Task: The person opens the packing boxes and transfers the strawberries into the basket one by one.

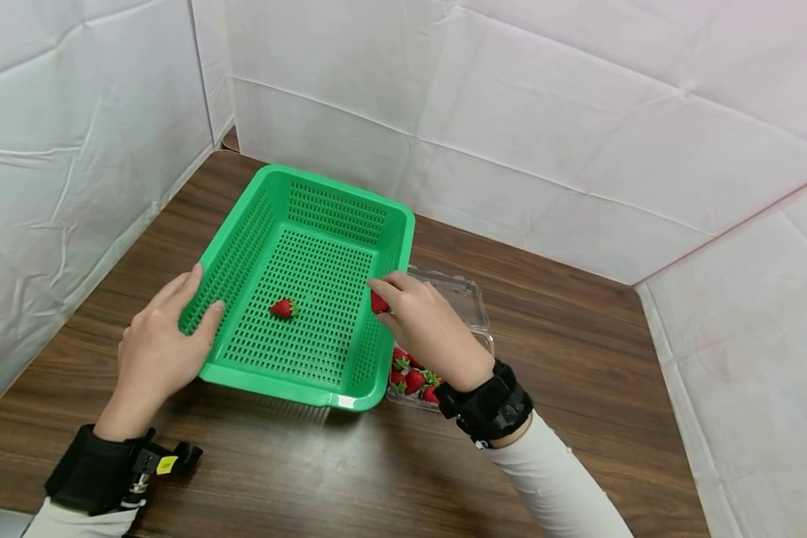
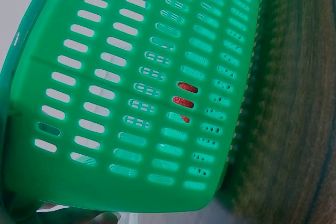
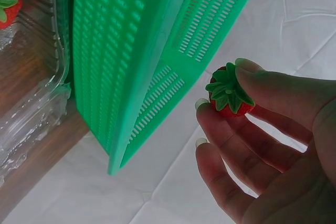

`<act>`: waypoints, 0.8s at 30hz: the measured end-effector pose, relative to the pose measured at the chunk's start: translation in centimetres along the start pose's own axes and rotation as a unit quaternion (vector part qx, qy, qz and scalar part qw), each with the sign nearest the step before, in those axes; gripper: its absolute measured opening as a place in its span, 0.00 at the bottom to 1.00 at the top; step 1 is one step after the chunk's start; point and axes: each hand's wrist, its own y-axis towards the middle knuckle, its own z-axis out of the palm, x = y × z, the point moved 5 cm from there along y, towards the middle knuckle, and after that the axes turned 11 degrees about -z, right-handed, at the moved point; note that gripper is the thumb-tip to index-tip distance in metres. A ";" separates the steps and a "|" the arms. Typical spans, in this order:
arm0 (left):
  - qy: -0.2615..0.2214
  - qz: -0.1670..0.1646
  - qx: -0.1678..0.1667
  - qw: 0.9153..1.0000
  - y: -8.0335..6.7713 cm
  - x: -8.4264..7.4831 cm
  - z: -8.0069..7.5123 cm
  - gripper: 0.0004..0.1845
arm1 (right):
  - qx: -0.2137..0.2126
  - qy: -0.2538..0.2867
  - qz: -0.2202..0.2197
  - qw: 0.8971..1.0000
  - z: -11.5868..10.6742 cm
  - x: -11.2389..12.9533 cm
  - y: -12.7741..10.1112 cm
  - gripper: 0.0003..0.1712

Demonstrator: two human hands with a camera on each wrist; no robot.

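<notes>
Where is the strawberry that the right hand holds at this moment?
In the head view, the strawberry is pinched in the right hand, just over the right rim of the green basket, beside the clear box.

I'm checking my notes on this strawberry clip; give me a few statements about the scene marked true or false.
1. One strawberry lies in the basket. True.
2. The right hand is empty. False: it pinches a berry.
3. The left hand grips the basket's left wall. True.
4. The clear box sits left of the basket. False: it sits at its right, with berries inside.
5. The basket is blue. False: it is green.
</notes>
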 end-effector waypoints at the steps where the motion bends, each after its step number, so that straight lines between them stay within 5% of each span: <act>1: -0.001 0.001 0.000 1.000 0.0 0.0 0.0 0.31 | 0.001 0.003 0.001 1.000 0.0 0.0 0.1 0.25; 24: -0.005 0.001 -0.002 1.000 -0.1 0.0 0.0 0.31 | 0.020 0.038 0.023 0.999 0.9 0.3 2.5 0.26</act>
